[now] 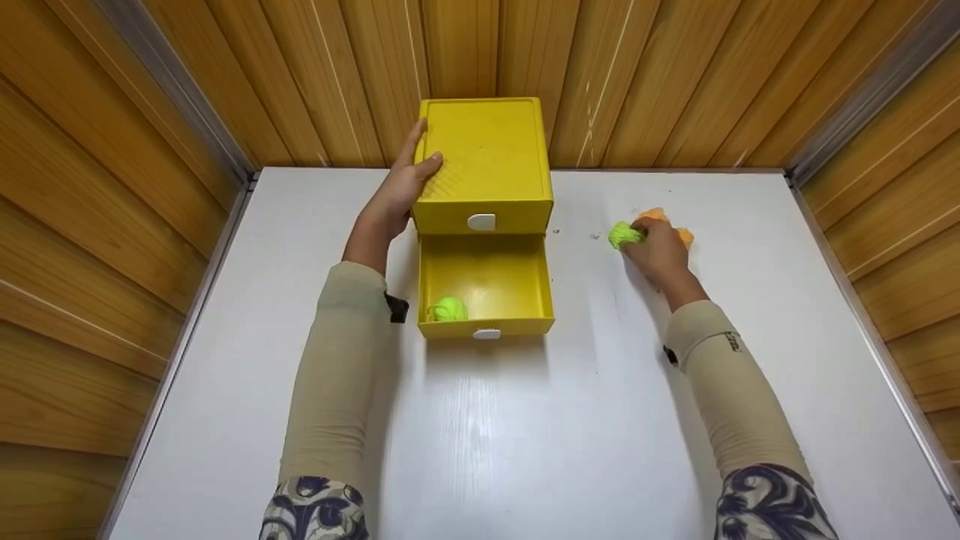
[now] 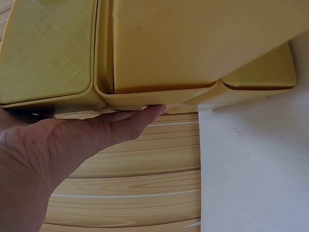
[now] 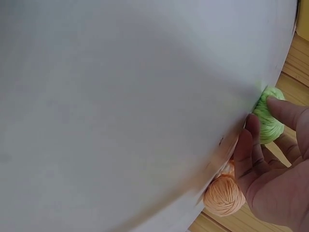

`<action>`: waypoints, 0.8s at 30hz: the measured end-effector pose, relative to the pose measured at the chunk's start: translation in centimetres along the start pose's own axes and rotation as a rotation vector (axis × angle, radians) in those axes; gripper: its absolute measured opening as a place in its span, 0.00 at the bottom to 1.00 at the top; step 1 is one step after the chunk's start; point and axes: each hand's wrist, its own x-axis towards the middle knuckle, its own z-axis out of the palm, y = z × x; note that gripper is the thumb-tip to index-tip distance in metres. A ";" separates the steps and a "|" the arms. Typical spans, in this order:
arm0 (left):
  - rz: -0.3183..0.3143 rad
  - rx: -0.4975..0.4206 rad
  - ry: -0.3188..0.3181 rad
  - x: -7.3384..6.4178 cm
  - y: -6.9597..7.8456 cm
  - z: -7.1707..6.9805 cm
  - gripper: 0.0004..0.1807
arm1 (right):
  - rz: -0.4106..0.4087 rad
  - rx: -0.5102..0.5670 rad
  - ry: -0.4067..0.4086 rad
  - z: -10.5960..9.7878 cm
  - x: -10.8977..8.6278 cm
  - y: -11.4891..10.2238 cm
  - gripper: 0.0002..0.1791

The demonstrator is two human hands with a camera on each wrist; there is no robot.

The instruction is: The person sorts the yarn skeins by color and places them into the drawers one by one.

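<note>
A yellow drawer box (image 1: 484, 150) stands at the back of the white table, its lower drawer (image 1: 510, 277) pulled out. Inside that drawer, at the front left corner, lies a green yarn ball (image 1: 449, 309). My left hand (image 1: 397, 184) rests along the box's left side, thumb over the top edge; the left wrist view has this hand (image 2: 87, 137) flat against the box wall. On the right, my right hand (image 1: 660, 251) pinches a second green yarn ball (image 3: 270, 116) between thumb and fingers, at the table surface. Orange yarn balls (image 3: 224, 194) lie beside that hand, partly hidden behind it.
The upper drawer, with a white handle (image 1: 481, 222), is closed. Wood-patterned walls (image 1: 675, 82) border the white table (image 1: 480, 435) at the back and both sides. Small dark marks show on the table between the box and the yarn balls.
</note>
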 end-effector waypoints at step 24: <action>-0.001 -0.008 0.001 0.1 -0.1 0.0 0.39 | 0.044 0.042 -0.072 -1.0 0.2 -0.2 0.30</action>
